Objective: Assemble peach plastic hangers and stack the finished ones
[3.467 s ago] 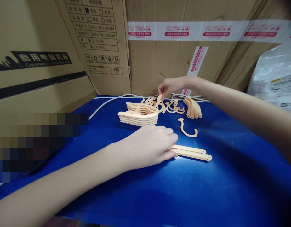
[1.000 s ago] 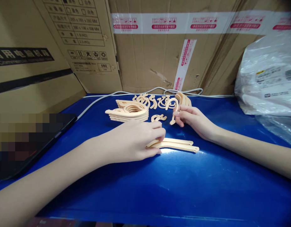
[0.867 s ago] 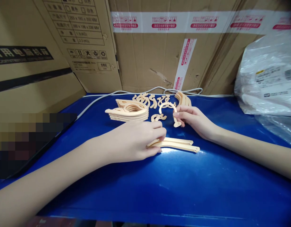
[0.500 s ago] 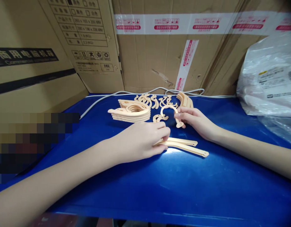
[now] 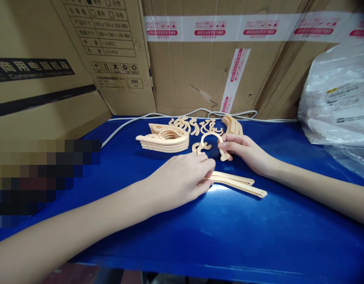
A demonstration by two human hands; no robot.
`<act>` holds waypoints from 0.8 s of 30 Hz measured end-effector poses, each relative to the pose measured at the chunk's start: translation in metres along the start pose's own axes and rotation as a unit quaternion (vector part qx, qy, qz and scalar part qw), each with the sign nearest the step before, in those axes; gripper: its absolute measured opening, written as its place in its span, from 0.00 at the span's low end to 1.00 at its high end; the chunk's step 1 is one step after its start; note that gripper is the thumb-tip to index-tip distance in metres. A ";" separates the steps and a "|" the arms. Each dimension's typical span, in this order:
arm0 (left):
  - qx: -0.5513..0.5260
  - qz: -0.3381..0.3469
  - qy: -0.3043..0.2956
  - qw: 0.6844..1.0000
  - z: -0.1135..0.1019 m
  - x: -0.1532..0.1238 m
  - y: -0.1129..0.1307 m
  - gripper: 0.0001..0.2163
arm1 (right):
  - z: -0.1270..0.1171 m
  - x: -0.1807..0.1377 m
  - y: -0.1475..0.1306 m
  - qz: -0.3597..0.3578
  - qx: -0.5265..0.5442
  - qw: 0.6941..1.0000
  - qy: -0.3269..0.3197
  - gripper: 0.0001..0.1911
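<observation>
My left hand (image 5: 184, 177) is closed on a pair of cream-coloured plastic hanger arms (image 5: 239, 187), pinching them at their left end. Their free ends fan slightly apart to the right, low over the blue table. My fingers hide the gripped ends. A cream hanger hook (image 5: 211, 133) is held between the thumb and fingers of my right hand (image 5: 247, 152), its curve up and its flat round end down. Behind my left fingers lie a few loose hooks (image 5: 202, 148). Hook and arms are apart from each other.
Folded hangers (image 5: 167, 148) are stacked behind my left hand. Several more hooks (image 5: 182, 124) lie at the back, beside a stack of hanger arms (image 5: 233, 125). A white cable (image 5: 146, 116) runs along cardboard boxes (image 5: 184, 79). Clear plastic wrap (image 5: 332, 102) stands at right.
My left hand has shifted slightly to the right with the two hanger arms. My right hand holds the hook almost still.
</observation>
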State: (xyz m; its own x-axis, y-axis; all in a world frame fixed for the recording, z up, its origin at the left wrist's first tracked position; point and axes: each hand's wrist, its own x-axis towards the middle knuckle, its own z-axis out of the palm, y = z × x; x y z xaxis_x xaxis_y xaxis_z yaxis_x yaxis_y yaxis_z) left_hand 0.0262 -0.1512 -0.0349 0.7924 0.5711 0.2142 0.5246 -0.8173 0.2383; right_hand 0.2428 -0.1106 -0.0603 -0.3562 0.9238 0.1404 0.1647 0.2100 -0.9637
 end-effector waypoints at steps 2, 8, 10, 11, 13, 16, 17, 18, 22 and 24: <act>-0.002 -0.004 -0.001 1.000 0.000 0.000 0.000 0.06 | 0.000 0.000 -0.001 0.003 0.001 1.000 0.001 0.11; -0.008 -0.018 -0.005 1.000 -0.001 -0.001 0.000 0.05 | 0.001 0.000 -0.002 0.007 0.006 1.000 -0.001 0.11; -0.006 -0.016 -0.003 1.000 -0.001 -0.001 0.000 0.05 | 0.001 0.000 -0.002 0.007 0.003 1.000 0.000 0.11; -0.005 -0.015 -0.003 1.000 0.000 -0.001 0.000 0.05 | 0.001 0.000 -0.002 0.008 0.001 1.000 0.001 0.11; -0.001 -0.014 -0.004 1.000 0.000 -0.001 0.000 0.06 | 0.001 0.000 -0.002 0.009 -0.003 1.000 0.003 0.12; 0.007 -0.012 -0.007 1.000 0.000 0.000 0.000 0.06 | 0.001 0.000 -0.002 0.011 -0.004 1.000 0.002 0.12; 0.010 -0.012 -0.009 1.000 0.000 0.000 0.001 0.06 | 0.001 0.000 -0.002 0.010 -0.003 1.000 0.000 0.12; 0.013 -0.012 -0.010 1.000 0.000 0.000 0.001 0.06 | 0.001 0.000 -0.001 0.009 -0.002 1.000 -0.001 0.12; 0.025 -0.009 -0.022 0.999 -0.002 0.001 0.002 0.06 | 0.001 0.000 -0.001 0.009 -0.002 1.000 -0.002 0.12; 0.029 -0.006 -0.026 0.999 -0.002 0.001 0.002 0.05 | 0.001 0.000 -0.001 0.008 0.000 1.000 -0.005 0.11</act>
State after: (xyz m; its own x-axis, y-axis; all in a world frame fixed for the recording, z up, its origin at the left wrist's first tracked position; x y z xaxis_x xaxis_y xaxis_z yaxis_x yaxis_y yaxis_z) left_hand 0.0276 -0.1519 -0.0321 0.8008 0.5767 0.1614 0.5496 -0.8148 0.1846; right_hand 0.2416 -0.1114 -0.0597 -0.3633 0.9236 0.1222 0.1705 0.1949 -0.9659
